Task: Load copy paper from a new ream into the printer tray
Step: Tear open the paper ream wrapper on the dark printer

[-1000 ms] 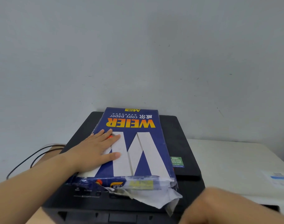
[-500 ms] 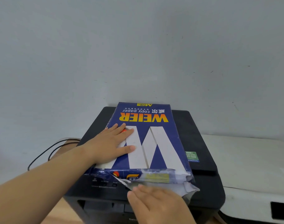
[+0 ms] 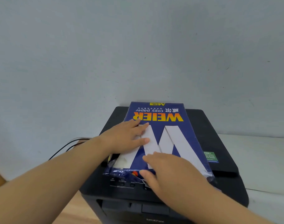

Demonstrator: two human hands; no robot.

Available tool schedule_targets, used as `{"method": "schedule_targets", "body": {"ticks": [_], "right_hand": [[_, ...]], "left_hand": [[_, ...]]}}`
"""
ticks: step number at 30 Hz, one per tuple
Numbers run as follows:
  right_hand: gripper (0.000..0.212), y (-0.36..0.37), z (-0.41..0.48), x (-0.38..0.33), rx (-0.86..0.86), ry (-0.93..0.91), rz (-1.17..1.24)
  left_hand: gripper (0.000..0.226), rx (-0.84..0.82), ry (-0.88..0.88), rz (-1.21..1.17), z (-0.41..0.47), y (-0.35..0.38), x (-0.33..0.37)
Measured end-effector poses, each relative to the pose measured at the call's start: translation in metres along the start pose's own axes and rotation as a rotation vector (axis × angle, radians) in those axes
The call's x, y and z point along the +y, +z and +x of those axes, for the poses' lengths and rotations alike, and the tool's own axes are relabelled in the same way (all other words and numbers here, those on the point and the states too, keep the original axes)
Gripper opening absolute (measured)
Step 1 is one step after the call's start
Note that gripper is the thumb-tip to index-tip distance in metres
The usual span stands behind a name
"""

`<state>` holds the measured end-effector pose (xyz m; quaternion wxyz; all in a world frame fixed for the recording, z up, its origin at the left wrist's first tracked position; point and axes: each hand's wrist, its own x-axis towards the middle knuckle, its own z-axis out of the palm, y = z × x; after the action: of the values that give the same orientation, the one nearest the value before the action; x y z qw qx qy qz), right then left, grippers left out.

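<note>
A blue "WEIER copy paper" ream (image 3: 175, 136) lies flat on top of a black printer (image 3: 219, 126), its torn end toward me. White paper shows through the ripped wrapper at the near left corner. My left hand (image 3: 126, 138) presses flat on the ream's left side, fingers spread. Over the ream's near end lies my right hand (image 3: 173, 173), fingers on top and thumb against the torn wrapper front. The printer's front panel (image 3: 121, 207) below is shut. The loose wrapper flap is hidden under my right hand.
A grey wall stands close behind the printer. A white table top (image 3: 259, 159) extends to the right. Two black cables (image 3: 68, 146) run along the wall at the left. A green sticker (image 3: 210, 156) sits on the printer lid. Wood surface (image 3: 73, 210) shows at lower left.
My right hand has come up from the bottom edge and now rests on the ream's torn near end, covering the loose flap. My left hand stays flat on the ream.
</note>
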<state>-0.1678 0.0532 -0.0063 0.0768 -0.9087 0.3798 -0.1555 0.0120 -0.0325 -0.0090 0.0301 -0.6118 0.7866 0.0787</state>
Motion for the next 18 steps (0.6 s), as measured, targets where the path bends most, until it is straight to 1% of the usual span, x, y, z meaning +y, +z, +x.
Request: {"method": "schedule_targets", "body": {"ticks": [1, 3, 7, 8, 10, 11, 13, 15, 18], "right_hand": [[0.038, 0.006, 0.007, -0.002, -0.020, 0.014, -0.031], [0.037, 0.021, 0.016, -0.010, 0.010, 0.041, -0.063], [0.038, 0.032, 0.035, -0.021, -0.009, 0.069, -0.096], [0.038, 0.036, 0.040, -0.024, 0.009, 0.072, -0.103], [0.032, 0.046, 0.046, -0.028, 0.122, 0.049, -0.174], [0.030, 0.052, 0.048, -0.029, 0.169, 0.070, -0.174], [0.035, 0.056, 0.050, -0.031, 0.198, 0.091, -0.119], [0.043, 0.058, 0.052, -0.034, 0.188, 0.147, -0.125], [0.046, 0.051, 0.053, -0.041, 0.230, 0.163, -0.167]], "left_hand": [[0.062, 0.029, 0.009, 0.031, 0.004, -0.001, -0.003], [0.061, 0.050, 0.010, 0.046, 0.013, -0.002, -0.010], [0.060, 0.006, 0.008, 0.055, 0.027, -0.003, -0.017], [0.060, 0.000, 0.015, 0.064, 0.030, -0.002, -0.019], [0.061, -0.012, 0.036, 0.068, 0.032, -0.001, -0.021], [0.061, -0.020, 0.045, 0.059, 0.033, 0.000, -0.022], [0.061, -0.036, 0.063, 0.040, 0.035, 0.000, -0.025], [0.061, -0.047, 0.088, 0.042, 0.035, -0.001, -0.027], [0.060, -0.054, 0.112, 0.034, 0.036, 0.000, -0.031]]}}
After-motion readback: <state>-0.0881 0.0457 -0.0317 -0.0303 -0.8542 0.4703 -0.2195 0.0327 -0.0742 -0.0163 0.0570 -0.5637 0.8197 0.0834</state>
